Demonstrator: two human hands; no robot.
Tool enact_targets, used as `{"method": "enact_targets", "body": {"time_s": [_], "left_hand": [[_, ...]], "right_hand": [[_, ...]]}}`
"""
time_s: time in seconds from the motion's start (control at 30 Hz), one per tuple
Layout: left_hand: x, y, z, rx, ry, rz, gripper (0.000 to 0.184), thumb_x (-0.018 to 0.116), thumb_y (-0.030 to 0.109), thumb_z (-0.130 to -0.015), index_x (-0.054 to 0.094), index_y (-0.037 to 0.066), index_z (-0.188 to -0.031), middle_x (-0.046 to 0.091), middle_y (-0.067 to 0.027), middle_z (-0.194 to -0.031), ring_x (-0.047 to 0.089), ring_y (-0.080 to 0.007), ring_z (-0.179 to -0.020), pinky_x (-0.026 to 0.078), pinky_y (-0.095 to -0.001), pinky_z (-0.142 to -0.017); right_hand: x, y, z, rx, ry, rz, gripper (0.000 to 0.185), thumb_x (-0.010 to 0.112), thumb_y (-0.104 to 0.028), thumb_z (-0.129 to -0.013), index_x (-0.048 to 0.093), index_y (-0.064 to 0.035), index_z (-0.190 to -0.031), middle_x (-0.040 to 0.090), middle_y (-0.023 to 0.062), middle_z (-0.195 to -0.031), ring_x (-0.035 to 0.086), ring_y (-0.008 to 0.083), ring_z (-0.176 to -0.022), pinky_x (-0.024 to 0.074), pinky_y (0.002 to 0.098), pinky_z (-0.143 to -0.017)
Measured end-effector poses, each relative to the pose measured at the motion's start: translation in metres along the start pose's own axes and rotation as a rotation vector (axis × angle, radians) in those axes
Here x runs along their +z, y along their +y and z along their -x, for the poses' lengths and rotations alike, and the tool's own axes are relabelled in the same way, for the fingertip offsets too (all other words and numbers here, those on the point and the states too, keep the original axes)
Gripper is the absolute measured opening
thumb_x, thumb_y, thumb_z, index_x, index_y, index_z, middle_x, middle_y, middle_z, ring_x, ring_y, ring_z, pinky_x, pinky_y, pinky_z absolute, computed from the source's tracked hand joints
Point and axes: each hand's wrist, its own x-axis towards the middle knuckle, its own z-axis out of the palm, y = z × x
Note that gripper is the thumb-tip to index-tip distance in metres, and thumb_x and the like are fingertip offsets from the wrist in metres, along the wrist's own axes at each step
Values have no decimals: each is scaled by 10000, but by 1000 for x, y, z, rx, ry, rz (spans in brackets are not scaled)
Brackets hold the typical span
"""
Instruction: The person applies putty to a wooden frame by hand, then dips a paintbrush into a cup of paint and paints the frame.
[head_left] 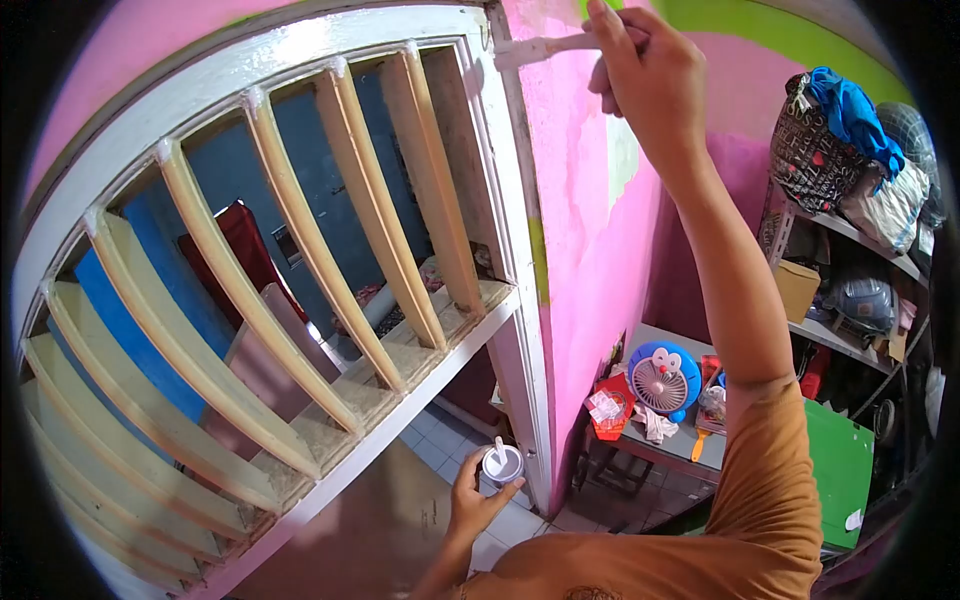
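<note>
Keeping the small white cup upright at lower centre, probably against spilling, the left hand curls partly around it. The right hand, closed on a brush, is raised at top centre, because the white frame stands high (exact contact I cannot tell).

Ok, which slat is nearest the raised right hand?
The rightmost slat: every other one stands farther left in view, farther from the right hand.
</note>
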Motion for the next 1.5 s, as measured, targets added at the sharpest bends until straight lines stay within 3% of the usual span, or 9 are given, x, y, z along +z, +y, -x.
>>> {"method": "enact_targets", "body": {"time_s": [0.1,0.5,0.67,0.73,1.03,1.33,1.5], "left_hand": [[-3,2,3,-2,37,-11,636,911,152,-757,575,-17,-1270,625,-129,-1205,616,-224,-1132,489,-350,-989],[-12,16,6,-66,4,-17,614,913,160,-761,587,-3,-1256,632,-103,-1165,620,-196,-1107,490,-336,-976],[-15,17,8,-74,7,-26,616,904,137,-768,577,-2,-1270,626,-106,-1182,618,-197,-1117,488,-339,-988],[-17,15,9,-70,-31,-38,651,897,65,-761,539,-31,-1297,603,-105,-1240,591,-202,-1185,468,-348,-1034],[-16,19,10,-58,-4,-34,652,896,63,-765,534,-52,-1295,601,-121,-1244,592,-215,-1187,470,-352,-1035],[-14,11,11,-27,16,-86,633,906,135,-769,561,-22,-1275,622,-128,-1191,622,-211,-1130,499,-346,-984],[-12,9,12,-68,13,-53,634,914,140,-760,568,-13,-1270,625,-114,-1178,623,-204,-1116,502,-338,-967]], "right_hand": [[8,2,-9,-54,17,0,379,600,-281,-1038,659,16,-810,601,65,-516,553,129,-392,440,310,-384],[16,3,-32,-201,-39,16,400,609,-294,-1034,658,0,-768,615,60,-541,541,108,-416,426,291,-408],[18,0,-45,-180,-23,-19,415,614,-300,-1033,665,5,-755,611,57,-538,546,101,-419,424,284,-400],[19,-1,-49,-173,-19,-25,421,614,-302,-1033,666,6,-750,609,56,-536,547,100,-418,423,282,-396],[28,7,-63,-163,18,-158,423,620,-319,-1033,665,-10,-747,596,46,-526,524,94,-397,401,273,-375],[30,8,-53,-212,94,-220,409,623,-311,-1035,674,-7,-767,593,39,-524,519,87,-402,389,266,-378],[28,14,-34,-274,101,-94,408,618,-292,-1039,667,9,-769,598,58,-514,540,98,-414,396,279,-385]]}}
